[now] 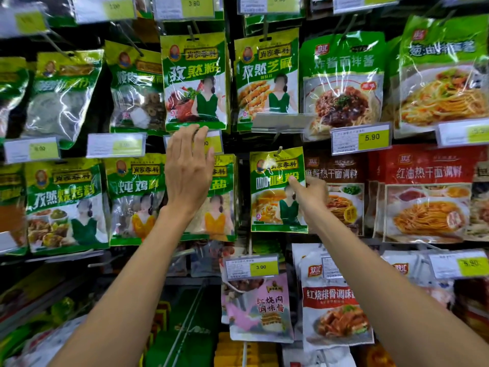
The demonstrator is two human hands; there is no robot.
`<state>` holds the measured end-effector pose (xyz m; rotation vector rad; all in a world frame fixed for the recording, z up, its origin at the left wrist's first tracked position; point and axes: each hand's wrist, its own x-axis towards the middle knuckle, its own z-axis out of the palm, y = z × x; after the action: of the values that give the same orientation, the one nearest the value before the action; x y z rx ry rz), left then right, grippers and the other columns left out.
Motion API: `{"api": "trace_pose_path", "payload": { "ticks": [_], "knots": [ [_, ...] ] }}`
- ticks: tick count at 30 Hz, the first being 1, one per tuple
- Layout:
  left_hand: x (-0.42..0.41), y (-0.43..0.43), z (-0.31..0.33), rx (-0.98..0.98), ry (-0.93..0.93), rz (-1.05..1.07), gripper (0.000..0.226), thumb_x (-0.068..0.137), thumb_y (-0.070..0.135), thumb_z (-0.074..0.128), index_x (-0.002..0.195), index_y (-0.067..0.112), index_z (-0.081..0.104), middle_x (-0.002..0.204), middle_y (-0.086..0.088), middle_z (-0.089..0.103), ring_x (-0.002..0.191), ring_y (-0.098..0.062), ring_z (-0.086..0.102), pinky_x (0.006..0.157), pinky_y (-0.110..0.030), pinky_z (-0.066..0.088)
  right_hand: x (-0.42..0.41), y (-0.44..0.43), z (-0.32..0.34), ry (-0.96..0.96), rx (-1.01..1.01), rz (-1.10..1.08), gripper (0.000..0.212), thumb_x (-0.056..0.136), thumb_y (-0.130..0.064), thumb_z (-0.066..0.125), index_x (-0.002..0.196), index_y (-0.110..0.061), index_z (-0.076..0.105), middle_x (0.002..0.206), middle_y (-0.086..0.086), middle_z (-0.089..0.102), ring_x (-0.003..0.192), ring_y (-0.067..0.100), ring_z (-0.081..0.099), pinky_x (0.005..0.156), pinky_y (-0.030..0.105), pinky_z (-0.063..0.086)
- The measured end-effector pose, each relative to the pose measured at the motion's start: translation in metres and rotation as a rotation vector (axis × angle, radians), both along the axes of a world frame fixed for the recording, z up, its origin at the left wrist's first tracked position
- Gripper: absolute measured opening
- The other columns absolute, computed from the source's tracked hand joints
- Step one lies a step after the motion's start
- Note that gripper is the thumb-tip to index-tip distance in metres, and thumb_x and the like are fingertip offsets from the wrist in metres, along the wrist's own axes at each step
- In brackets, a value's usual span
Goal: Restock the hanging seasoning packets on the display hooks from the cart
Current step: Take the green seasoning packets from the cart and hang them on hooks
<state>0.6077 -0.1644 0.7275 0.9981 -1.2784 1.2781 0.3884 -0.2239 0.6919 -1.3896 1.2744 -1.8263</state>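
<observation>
Now the right hand (pixel 311 193) pinches the right edge of a green-and-yellow seasoning packet (pixel 272 207), forefinger on its front and the other fingers curled. The packet hangs just right of centre, with a display hook (pixel 278 152) poking through its top at twelve o'clock. At nine o'clock from it the left hand (pixel 189 168) is held up flat, fingers straight and released, holding nothing. Its fingertips reach the lower edge of a cumin packet (pixel 194 83) at its twelve o'clock and partly cover a price tag (pixel 215 144). Brown noodle-sauce packets (pixel 344 169) hang at the right hand's three o'clock.
</observation>
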Motion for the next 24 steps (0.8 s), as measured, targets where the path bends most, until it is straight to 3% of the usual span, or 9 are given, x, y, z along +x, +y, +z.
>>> {"api": "trace_pose_path", "payload": {
  "ticks": [5, 8, 10, 12, 15, 17, 20, 24],
  "knots": [
    [-0.003, 0.004, -0.001, 0.018, 0.014, -0.016, 0.034, 0.098, 0.020, 0.045, 0.124, 0.000, 0.052, 0.123, -0.020, 0.055, 0.116, -0.034, 0.051, 0.103, -0.042, 0.040, -0.001, -0.002, -0.003, 0.099, -0.006, -0.041, 0.035, 0.091, -0.029, 0.062, 0.106, 0.002, 0.065, 0.092, 0.005, 0.060, 0.089, 0.020, 0.055, 0.073, 0.027, 0.038],
    [-0.016, 0.012, -0.013, -0.048, 0.007, -0.038, 0.032, 0.097, 0.014, 0.045, 0.125, 0.000, 0.052, 0.127, -0.020, 0.054, 0.120, -0.031, 0.046, 0.105, -0.039, 0.037, -0.014, 0.015, -0.011, 0.188, -0.069, -0.085, 0.035, 0.092, -0.027, 0.062, 0.117, -0.002, 0.060, 0.106, 0.007, 0.063, 0.100, 0.020, 0.059, 0.077, 0.022, 0.041],
    [-0.039, 0.018, -0.033, -0.053, -0.031, -0.128, 0.029, 0.096, 0.010, 0.046, 0.122, -0.001, 0.055, 0.125, -0.020, 0.056, 0.119, -0.029, 0.045, 0.105, -0.037, 0.035, -0.031, 0.036, -0.022, 0.217, -0.143, -0.106, 0.029, 0.093, -0.023, 0.059, 0.116, -0.006, 0.061, 0.104, 0.004, 0.064, 0.094, 0.014, 0.059, 0.073, 0.013, 0.042],
    [-0.075, 0.024, -0.061, 0.001, -0.056, -0.261, 0.027, 0.096, 0.009, 0.045, 0.116, -0.002, 0.059, 0.119, -0.020, 0.059, 0.113, -0.030, 0.049, 0.102, -0.038, 0.038, -0.056, 0.061, -0.040, 0.239, -0.199, -0.111, 0.024, 0.095, -0.024, 0.057, 0.113, -0.009, 0.063, 0.101, -0.001, 0.065, 0.090, 0.009, 0.060, 0.074, 0.015, 0.046],
    [-0.144, 0.034, -0.108, 0.164, -0.044, -0.487, 0.025, 0.096, 0.009, 0.045, 0.109, -0.004, 0.063, 0.110, -0.020, 0.063, 0.107, -0.030, 0.055, 0.096, -0.041, 0.045, -0.106, 0.105, -0.082, 0.269, -0.214, -0.137, 0.017, 0.097, -0.027, 0.053, 0.105, -0.018, 0.064, 0.091, -0.012, 0.064, 0.084, -0.004, 0.059, 0.071, 0.010, 0.047],
    [-0.195, 0.044, -0.140, 0.314, -0.002, -0.681, 0.027, 0.096, 0.012, 0.043, 0.105, -0.004, 0.064, 0.104, -0.019, 0.064, 0.102, -0.029, 0.056, 0.092, -0.038, 0.046, -0.144, 0.134, -0.116, 0.267, -0.158, -0.188, 0.018, 0.097, -0.029, 0.051, 0.103, -0.019, 0.065, 0.089, -0.011, 0.066, 0.084, -0.001, 0.061, 0.068, 0.009, 0.046],
    [-0.274, 0.064, -0.195, 0.594, 0.098, -0.964, 0.027, 0.098, 0.015, 0.041, 0.101, 0.002, 0.064, 0.097, -0.011, 0.064, 0.094, -0.020, 0.053, 0.085, -0.026, 0.040, -0.206, 0.178, -0.175, 0.243, -0.046, -0.341, 0.019, 0.097, -0.026, 0.051, 0.098, -0.017, 0.067, 0.087, -0.005, 0.070, 0.081, 0.007, 0.065, 0.070, 0.023, 0.050],
    [-0.371, 0.096, -0.284, 1.009, 0.150, -1.187, 0.027, 0.098, 0.018, 0.040, 0.100, 0.006, 0.065, 0.096, -0.006, 0.065, 0.089, -0.016, 0.056, 0.079, -0.019, 0.037, -0.286, 0.243, -0.263, 0.197, 0.183, -0.537, 0.016, 0.097, -0.019, 0.052, 0.087, -0.019, 0.065, 0.073, -0.012, 0.065, 0.068, -0.011, 0.060, 0.061, 0.007, 0.041]
  ]
}}
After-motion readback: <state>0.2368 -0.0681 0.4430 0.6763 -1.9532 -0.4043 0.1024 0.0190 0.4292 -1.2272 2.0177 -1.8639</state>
